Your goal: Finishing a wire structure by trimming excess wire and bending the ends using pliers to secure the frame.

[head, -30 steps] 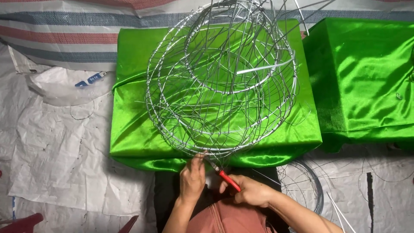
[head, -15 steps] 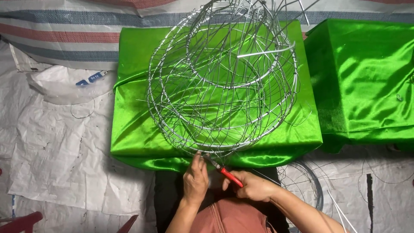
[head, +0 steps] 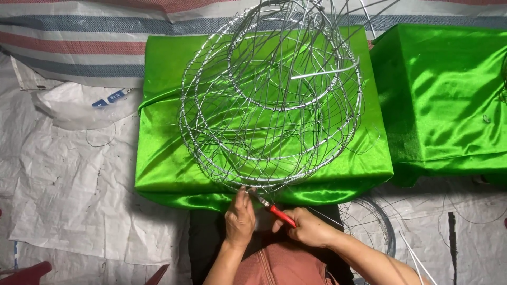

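Your left hand pinches the wire frame at 6 o'clock; your right hand grips red-handled pliers.

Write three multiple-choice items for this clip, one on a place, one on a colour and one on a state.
1. Where does the wire frame rest?
A. on the green satin block
B. on the white sheet
C. on a chair

2. What colour are the pliers' handles?
A. blue
B. red
C. yellow

3. What is the left hand doing?
A. lying flat on the floor
B. holding a plastic bag
C. pinching the frame's lower rim

Answers:
1 A, the frame sits on top of the block.
2 B, red shows in the right hand.
3 C, its fingertips meet the wire at the near edge.
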